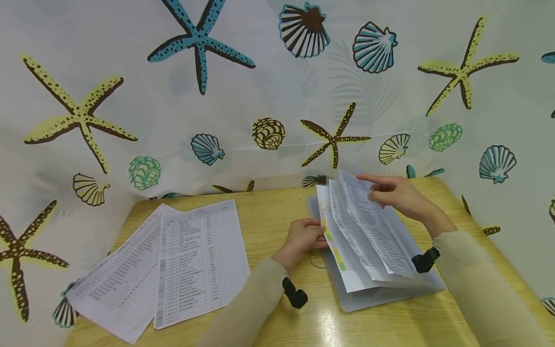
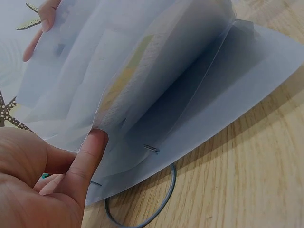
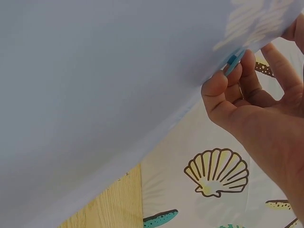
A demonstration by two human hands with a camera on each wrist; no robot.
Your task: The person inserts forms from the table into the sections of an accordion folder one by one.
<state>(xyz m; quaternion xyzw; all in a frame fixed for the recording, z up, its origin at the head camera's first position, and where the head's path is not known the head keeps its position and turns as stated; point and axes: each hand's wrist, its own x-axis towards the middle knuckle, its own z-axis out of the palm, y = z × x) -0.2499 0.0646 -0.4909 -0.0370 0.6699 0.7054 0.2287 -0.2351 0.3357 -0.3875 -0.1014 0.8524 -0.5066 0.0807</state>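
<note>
A wooden table (image 1: 269, 212) spans the lower frame. Right of centre lies an open grey folder (image 1: 355, 302), its printed sheets (image 1: 368, 231) partly raised, long axis slanting from upper left to lower right between both hands. The left hand (image 1: 305, 236), nearer the colour-marked page, pinches the left edge; the right hand (image 1: 401, 195) pinches the uppermost sheet's upper right edge.

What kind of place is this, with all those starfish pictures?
Probably a paperwork spot indoors, maybe at home or in an office; I can't tell which. The wooden table has printed papers and a gray folder on it, and a starfish-and-shell cloth hangs behind.
</note>
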